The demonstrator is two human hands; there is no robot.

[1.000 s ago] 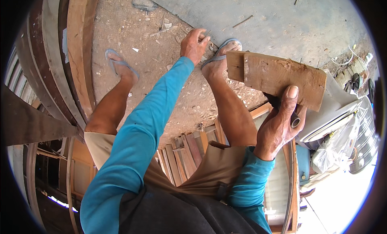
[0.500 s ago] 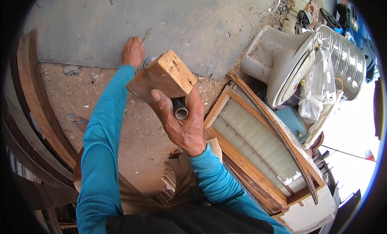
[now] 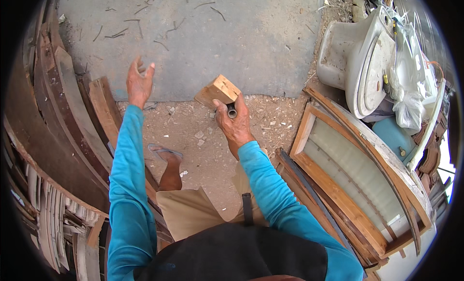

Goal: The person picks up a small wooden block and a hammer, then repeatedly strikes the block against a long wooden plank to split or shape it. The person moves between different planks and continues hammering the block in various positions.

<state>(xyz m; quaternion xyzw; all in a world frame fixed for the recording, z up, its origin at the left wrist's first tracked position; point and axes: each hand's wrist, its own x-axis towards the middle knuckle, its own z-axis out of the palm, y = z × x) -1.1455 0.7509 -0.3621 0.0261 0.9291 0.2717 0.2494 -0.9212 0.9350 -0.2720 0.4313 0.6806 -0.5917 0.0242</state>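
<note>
My right hand (image 3: 235,125) grips a squared wooden block (image 3: 218,91) together with a short dark metal pipe (image 3: 232,111). The pipe's hollow end points up toward me, against the block's near side; whether the two are joined is hidden. Over the grey sheet's left part, my left hand (image 3: 140,81) is raised with fingers apart and slightly bent, and nothing shows in it. Beyond it, several bent nails (image 3: 116,34) lie scattered on the grey sheet (image 3: 251,53).
Long boards (image 3: 67,97) lean along the left side. To the right are a wood-framed glass window (image 3: 353,170), a dusty white toilet (image 3: 355,63) and clear plastic bags (image 3: 408,107). Wood chips cover the dirt ground (image 3: 193,131) around my sandalled foot (image 3: 169,157).
My left hand has risen off the grey sheet and opened; a thin nail stood by its fingers before. The view has shifted, showing more scattered nails. My right hand keeps its hold.
</note>
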